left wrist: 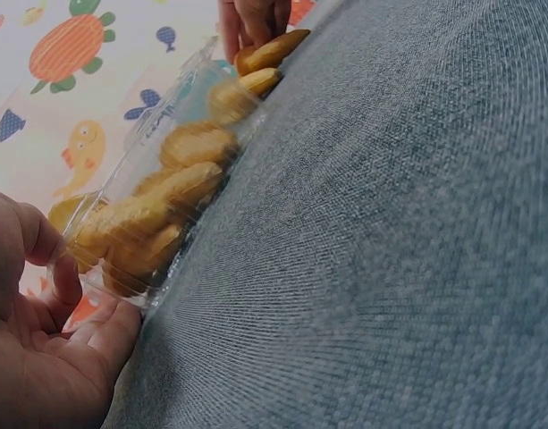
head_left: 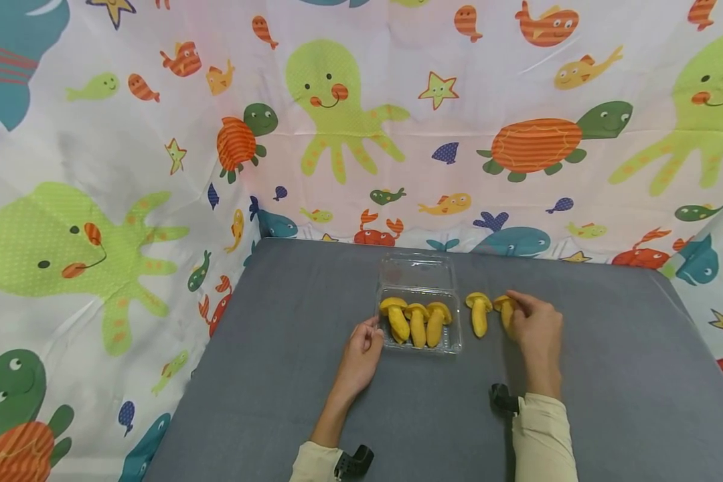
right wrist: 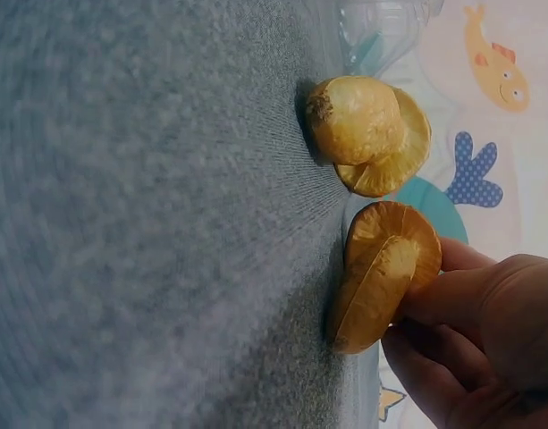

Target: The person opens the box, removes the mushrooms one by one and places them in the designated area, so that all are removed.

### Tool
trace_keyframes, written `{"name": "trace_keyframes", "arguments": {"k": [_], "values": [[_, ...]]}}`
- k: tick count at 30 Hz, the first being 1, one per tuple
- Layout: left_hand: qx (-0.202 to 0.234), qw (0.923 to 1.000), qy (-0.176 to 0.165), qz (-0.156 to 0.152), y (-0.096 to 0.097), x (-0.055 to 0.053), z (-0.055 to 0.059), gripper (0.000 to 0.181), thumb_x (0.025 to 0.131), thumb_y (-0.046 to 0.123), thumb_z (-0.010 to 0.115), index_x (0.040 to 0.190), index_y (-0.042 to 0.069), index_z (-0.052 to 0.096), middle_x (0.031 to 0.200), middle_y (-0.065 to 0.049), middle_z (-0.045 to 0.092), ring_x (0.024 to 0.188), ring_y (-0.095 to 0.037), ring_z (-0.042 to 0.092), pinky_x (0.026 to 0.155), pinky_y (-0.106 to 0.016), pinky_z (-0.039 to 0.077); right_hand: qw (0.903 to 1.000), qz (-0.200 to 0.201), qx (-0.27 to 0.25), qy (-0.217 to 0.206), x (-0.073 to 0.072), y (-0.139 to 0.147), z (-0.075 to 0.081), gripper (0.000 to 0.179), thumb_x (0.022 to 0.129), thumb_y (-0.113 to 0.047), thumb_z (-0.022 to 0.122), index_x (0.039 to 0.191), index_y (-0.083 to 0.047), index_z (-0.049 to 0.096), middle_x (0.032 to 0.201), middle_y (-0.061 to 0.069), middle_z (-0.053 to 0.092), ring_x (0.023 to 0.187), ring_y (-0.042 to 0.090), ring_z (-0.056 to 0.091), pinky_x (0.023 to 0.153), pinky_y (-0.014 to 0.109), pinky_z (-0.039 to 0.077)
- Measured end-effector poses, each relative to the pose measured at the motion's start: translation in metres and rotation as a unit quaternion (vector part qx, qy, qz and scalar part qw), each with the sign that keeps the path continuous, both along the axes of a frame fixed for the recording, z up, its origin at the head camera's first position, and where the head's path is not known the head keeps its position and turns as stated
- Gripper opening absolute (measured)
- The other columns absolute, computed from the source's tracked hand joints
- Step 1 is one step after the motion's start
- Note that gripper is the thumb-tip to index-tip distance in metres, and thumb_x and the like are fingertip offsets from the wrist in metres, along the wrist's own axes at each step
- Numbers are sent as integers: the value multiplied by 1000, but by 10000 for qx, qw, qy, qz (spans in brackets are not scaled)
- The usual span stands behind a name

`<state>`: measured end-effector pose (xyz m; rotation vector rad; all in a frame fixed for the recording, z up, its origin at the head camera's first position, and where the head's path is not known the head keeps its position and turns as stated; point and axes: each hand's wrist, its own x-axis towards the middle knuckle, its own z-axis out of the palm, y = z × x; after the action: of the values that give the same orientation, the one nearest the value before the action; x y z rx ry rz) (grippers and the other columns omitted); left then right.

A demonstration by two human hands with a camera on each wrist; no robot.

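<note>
A clear plastic clamshell box [head_left: 420, 352] stands on the grey cloth with its lid [head_left: 418, 272] folded back. Several yellow mushrooms [head_left: 418, 326] lie in its base, caps toward the far side. My left hand [head_left: 361, 353] pinches the box's left edge between thumb and fingers, as the left wrist view also shows. Right of the box, a loose yellow mushroom [head_left: 478, 314] lies on the cloth. Just beyond it, my right hand [head_left: 536, 331] holds another mushroom [right wrist: 378, 281] by its cap side. That mushroom is low at the cloth; whether it touches is hard to tell.
Grey cloth [head_left: 265, 375] covers the table. A white curtain [head_left: 397, 154] printed with sea animals hangs behind and along the left and right sides. Each wrist wears a small black camera [head_left: 504, 397].
</note>
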<state>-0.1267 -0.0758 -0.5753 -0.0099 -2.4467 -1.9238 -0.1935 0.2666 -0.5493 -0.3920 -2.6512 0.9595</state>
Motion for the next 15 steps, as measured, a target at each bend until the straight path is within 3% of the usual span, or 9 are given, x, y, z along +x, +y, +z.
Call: {"name": "trace_keyframes", "arguments": {"k": [15], "values": [[-58,10000,-33,47,1,0,0,25,110,23,56,89,11,51,150,-12,59,138,-31,58,109,-47,48,9998,-127,-86,-151,5,-4,6,32,104,-6,60,132,-10,74,130,16,73,125,43,65,102,59,50]]}}
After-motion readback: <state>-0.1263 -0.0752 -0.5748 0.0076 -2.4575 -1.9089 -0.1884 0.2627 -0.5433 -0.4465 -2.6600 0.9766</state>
